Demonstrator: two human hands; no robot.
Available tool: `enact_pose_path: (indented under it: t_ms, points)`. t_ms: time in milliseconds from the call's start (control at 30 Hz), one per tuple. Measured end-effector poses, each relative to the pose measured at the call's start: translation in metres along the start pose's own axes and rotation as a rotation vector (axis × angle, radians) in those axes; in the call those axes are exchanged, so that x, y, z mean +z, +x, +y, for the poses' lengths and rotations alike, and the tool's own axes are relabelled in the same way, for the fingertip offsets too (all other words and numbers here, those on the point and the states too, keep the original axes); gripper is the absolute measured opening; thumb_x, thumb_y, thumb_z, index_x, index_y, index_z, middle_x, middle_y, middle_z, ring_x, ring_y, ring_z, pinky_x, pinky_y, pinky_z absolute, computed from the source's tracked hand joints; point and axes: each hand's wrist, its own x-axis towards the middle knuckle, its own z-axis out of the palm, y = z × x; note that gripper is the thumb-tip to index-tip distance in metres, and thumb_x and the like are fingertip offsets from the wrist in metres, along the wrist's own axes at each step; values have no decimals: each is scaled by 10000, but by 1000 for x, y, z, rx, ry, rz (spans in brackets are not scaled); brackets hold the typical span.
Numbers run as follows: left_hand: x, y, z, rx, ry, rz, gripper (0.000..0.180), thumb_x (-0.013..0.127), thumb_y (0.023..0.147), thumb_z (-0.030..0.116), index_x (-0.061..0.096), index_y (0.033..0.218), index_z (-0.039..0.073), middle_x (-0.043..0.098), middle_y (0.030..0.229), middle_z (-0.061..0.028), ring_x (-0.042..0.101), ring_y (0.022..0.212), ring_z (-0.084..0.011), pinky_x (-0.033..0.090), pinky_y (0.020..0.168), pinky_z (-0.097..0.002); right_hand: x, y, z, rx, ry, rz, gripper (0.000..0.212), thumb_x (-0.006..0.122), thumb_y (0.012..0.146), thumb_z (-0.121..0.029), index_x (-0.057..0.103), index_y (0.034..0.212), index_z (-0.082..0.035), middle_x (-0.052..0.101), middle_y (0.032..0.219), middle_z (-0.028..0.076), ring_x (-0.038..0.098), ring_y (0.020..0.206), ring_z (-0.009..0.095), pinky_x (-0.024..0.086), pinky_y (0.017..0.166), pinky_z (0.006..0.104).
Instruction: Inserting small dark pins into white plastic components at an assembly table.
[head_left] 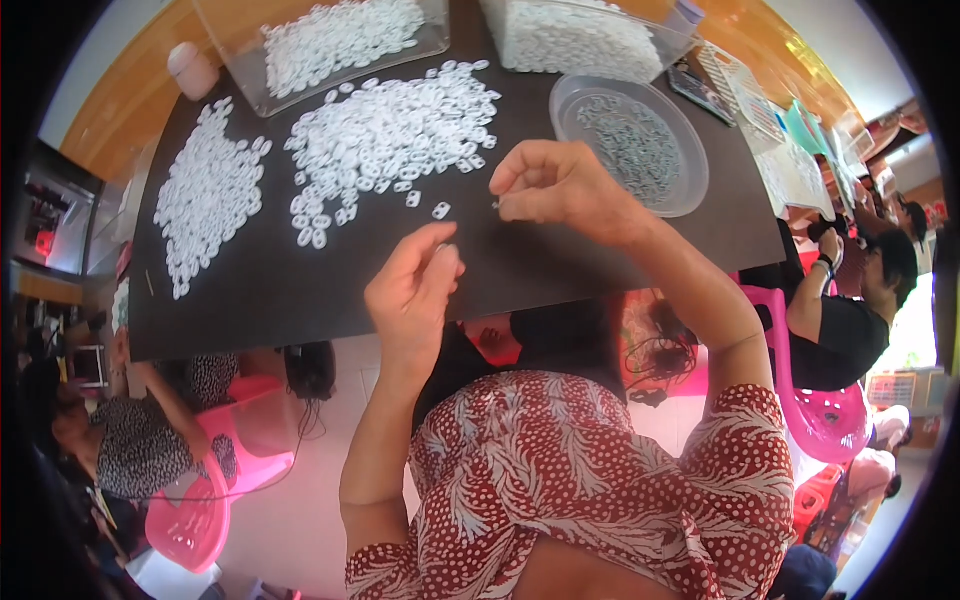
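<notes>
Over the dark tabletop, my left hand is closed, thumb against the curled forefinger; what it pinches, if anything, is hidden. My right hand pinches a tiny grey metal piece, its tip just showing below the fingers. Just beyond my left fingertips lies a loose white oval piece with two holes. A large heap of such white pieces spreads farther off, and a narrower pile lies to the left. Beside my right wrist is a round clear dish of small grey metal pieces.
Two clear bins of white pieces, a left one and a right one, stand at the far side. A pale bottle is at far left, a phone at far right. People sit on both sides near pink chairs.
</notes>
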Motion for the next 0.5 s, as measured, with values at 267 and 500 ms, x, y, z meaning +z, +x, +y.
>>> enact_pose_path:
  t_ms: [267,500]
  points:
    - [-12,7,-1,1,-30,-20,180,616,876,119,633,1021,14,594,755,10,482,610,-19,370,518,-144,42,23,4,45,229,-142,216,694,684,-63,602,850,40,608,720,59,551,625,100,400,527,215]
    - [-24,12,-4,-60,31,56,110,615,870,118,624,885,10,578,689,1,449,543,-15,332,466,-148,70,29,19,-45,259,-32,135,663,724,5,596,840,26,600,713,46,559,665,73,444,578,213]
